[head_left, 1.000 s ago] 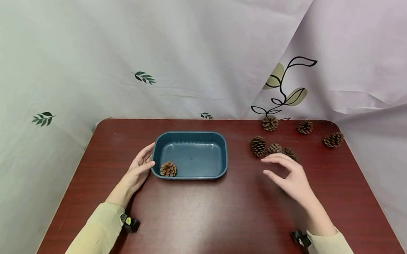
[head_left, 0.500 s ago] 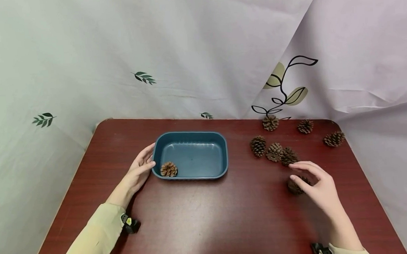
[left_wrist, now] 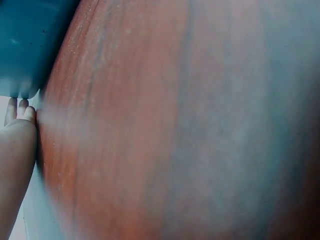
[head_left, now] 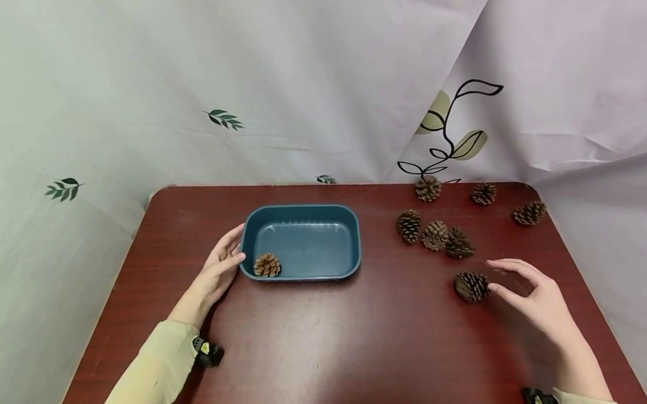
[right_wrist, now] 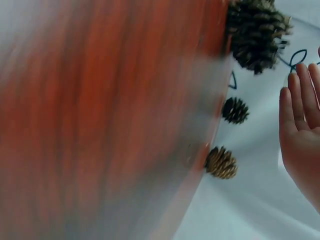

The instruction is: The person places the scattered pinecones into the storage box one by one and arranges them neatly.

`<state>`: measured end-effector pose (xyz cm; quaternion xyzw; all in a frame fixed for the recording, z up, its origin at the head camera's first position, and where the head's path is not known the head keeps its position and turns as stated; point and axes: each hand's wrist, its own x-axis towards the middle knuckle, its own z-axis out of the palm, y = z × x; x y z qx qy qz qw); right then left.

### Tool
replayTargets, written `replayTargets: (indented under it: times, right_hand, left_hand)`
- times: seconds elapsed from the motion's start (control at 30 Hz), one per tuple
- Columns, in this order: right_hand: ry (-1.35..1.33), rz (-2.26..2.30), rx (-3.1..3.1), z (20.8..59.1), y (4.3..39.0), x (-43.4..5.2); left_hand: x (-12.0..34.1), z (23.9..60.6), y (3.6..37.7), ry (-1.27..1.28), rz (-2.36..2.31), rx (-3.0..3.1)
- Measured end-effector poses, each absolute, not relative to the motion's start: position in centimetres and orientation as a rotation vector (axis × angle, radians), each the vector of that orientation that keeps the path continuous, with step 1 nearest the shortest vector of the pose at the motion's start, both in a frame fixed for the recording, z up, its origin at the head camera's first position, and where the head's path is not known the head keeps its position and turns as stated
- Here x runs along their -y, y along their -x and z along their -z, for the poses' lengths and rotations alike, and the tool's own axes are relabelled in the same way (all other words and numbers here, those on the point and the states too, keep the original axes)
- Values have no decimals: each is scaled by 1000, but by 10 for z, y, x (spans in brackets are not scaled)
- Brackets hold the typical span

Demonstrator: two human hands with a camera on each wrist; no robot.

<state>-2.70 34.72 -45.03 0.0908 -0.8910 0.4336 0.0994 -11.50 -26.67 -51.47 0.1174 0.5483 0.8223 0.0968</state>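
Note:
In the head view, a blue rectangular plastic tray (head_left: 327, 278) sits on the table with one pine cone (head_left: 267, 265) in its front left corner. My left hand (head_left: 218, 270) rests against the tray's left end, thumb at the rim and the other fingers along the outer wall. In the left wrist view, fingertips (left_wrist: 24, 107) meet the tray's edge (left_wrist: 30, 60). A darker pine cone (head_left: 471, 286) lies at the right on the table. Just right of it is my right hand (head_left: 536, 298), thumb and fingers apart with nothing between them, the thumb tip right at the cone's edge.
Behind the near cone lies a row of pine cones (head_left: 435, 235), one of them (head_left: 409, 226) leaning left. Farther back are a cone (head_left: 428, 188) by the wall cloth (head_left: 318, 81), another (head_left: 483, 193), and one (head_left: 529, 213) near the right edge of the dark red table (head_left: 335, 346).
My right hand has moved right and toward me, away from the row of cones, leaving a pine cone on the table to its left. The left hand stays at the tray.

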Motion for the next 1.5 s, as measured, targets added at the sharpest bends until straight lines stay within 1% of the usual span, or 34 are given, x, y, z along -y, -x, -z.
replayTargets:
  times: [0.17,0.4,0.67,0.97,1.5]
  right_hand:
    - [-272,-1261,2731,454,26,-360]
    - [-297,-1400,2781,462,28,-371]
    - [-286,-1445,2904,466,35,-382]
    - [-290,-1513,2977,469,38,-381]
    - [-317,-1579,2888,476,42,-375]
  left_hand:
    - [267,515,116,-338,-2440,-1625]
    - [267,514,116,-324,-2450,-1610]
    - [266,513,115,-304,-2444,-1611]
    - [267,513,115,-307,-2440,-1605]
    - [267,514,117,-311,-2434,-1614]
